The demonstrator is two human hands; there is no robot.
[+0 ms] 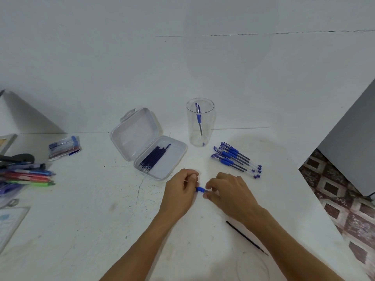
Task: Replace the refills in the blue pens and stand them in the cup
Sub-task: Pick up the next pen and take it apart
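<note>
A blue pen [200, 189] is being held just above the table [81, 220], front-centre, between both hands; one end is being gripped by the L hand [180, 187], fingers curled tight round it, & the other end is being pinched by the thumb & fingertips of the R hand [227, 189]; only the blue grip section is showing between them, the rest prob. being hidden in the hands. Behind, a clear cup [211, 126] is standing upright w/ one finished pen [198, 118] leaning inside; just R of it, capped pens [236, 159] are lying side by side; to its L, a box [134, 136] is lying open w/ dark refills [155, 158] lined up in its base; a loose refill [246, 238] is lying near the R forearm; coloured pens [28, 175] are lying at the far L edge.
</note>
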